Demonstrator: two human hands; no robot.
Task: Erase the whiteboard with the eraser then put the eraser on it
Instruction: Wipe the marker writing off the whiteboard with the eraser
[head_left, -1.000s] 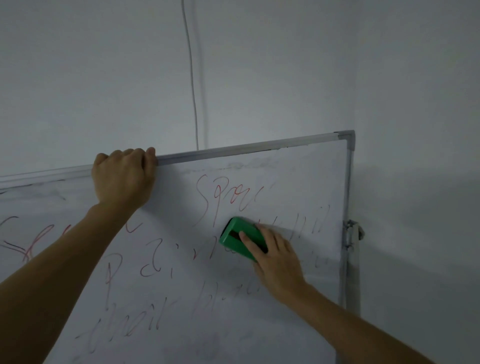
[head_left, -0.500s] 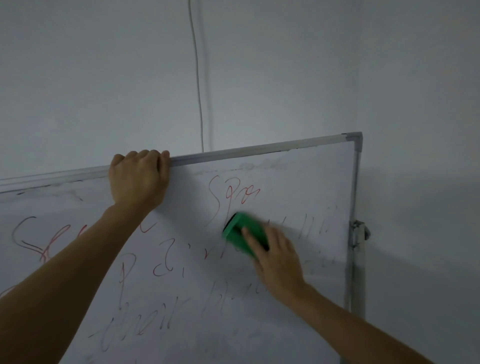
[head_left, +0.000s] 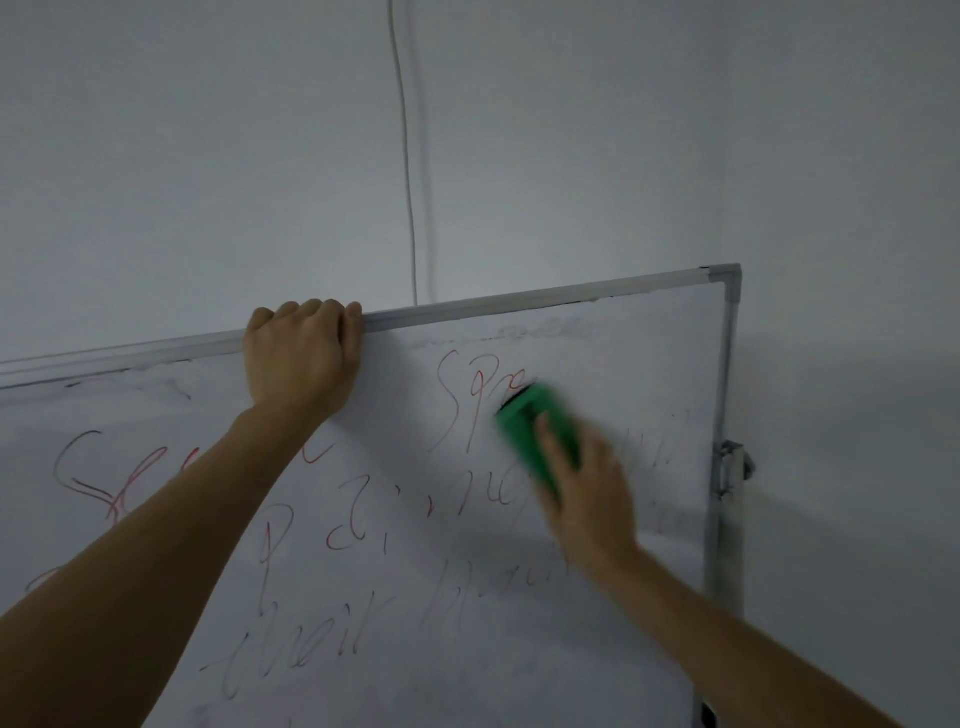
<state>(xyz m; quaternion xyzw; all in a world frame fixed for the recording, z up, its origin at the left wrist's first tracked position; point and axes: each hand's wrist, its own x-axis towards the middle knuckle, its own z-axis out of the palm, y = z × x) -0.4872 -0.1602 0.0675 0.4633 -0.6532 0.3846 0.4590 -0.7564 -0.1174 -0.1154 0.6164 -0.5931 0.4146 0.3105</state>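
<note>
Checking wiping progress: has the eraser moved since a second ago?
Yes. The eraser has moved up the whiteboard, toward its top rail.

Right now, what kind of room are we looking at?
Probably a classroom or office corner: a framed whiteboard with red writing, a green eraser against it, and bare pale walls with a thin cable.

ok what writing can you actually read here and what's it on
"Sp", then a third letter partly behind the green eraser: red marker, top of the whiteboard.
"their": faint red marker, lower on the board.
"P": red, just above "their".
The red scrawl at far left, the line beside "P" and the faded strokes around the right hand: not readable.
No labels or brands show.
</note>
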